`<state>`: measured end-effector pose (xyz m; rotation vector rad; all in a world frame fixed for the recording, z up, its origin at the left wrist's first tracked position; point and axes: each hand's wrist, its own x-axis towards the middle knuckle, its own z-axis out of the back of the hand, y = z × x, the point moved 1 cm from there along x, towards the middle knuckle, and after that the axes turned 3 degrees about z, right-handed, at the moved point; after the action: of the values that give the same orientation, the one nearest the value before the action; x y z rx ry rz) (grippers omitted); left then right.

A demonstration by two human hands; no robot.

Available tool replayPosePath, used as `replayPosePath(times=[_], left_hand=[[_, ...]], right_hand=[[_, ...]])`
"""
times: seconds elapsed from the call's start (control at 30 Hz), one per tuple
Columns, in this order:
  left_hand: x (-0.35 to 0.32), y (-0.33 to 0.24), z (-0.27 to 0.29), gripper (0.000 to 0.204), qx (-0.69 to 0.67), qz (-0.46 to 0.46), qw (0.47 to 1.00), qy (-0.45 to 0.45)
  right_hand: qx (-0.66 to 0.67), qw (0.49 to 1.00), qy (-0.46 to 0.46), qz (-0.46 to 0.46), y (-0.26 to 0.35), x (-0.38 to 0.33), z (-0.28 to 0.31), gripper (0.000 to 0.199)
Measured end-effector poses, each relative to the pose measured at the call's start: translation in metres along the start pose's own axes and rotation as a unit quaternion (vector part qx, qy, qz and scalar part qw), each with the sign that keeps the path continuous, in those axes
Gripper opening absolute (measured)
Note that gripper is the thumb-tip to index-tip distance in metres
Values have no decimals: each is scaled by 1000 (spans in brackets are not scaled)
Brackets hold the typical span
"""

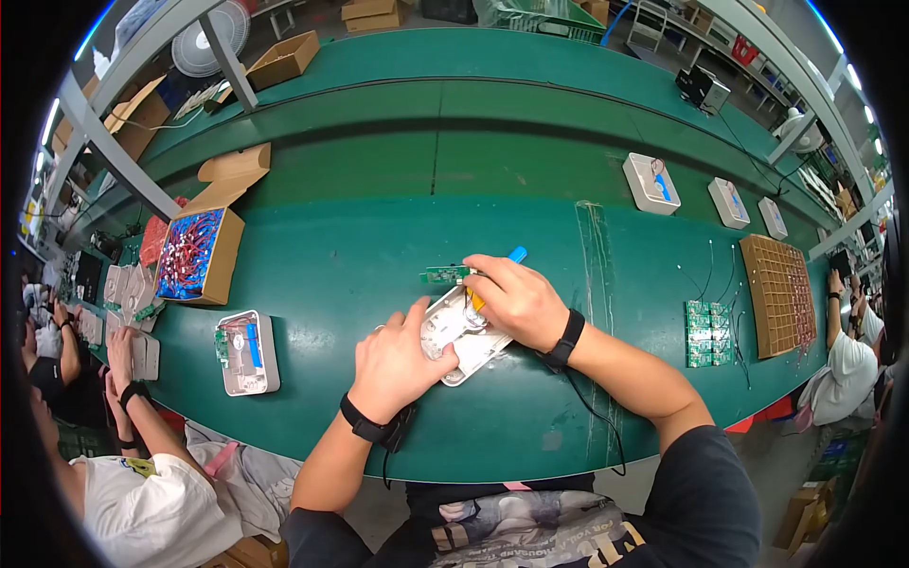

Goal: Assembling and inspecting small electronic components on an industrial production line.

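Note:
A white plastic housing [456,333] lies tilted on the bench in front of me. My left hand [396,358] grips its near left side, the thumb over the near rim. Over its far right part is my right hand [519,301], closed around a slim tool with a yellow part [476,301] below the fingers and a blue end [517,254] above the hand; the tool's working tip is hidden. A small green circuit board [443,275] sits at the housing's far end, beside my right fingertips.
Left stands another white housing [250,352] with a blue battery, then a cardboard box [225,254] of wired blue parts. Right are green circuit boards [708,333], a divided cardboard tray [772,293] and white housings [651,184]. A co-worker's hand [121,358] works at far left.

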<state>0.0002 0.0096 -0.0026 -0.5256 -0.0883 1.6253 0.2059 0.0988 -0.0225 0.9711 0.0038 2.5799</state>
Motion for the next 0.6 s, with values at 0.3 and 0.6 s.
replayPosePath(times=[0.3,0.6], left_hand=[[5,8,-24,77,-105,-82,983,-126],[16,23,-19,50,-215,-95,965,-118]], right_hand=[[40,995,2,-89,-3,2,0,37],[229,965,105,-75,-14,2,-2,32]])
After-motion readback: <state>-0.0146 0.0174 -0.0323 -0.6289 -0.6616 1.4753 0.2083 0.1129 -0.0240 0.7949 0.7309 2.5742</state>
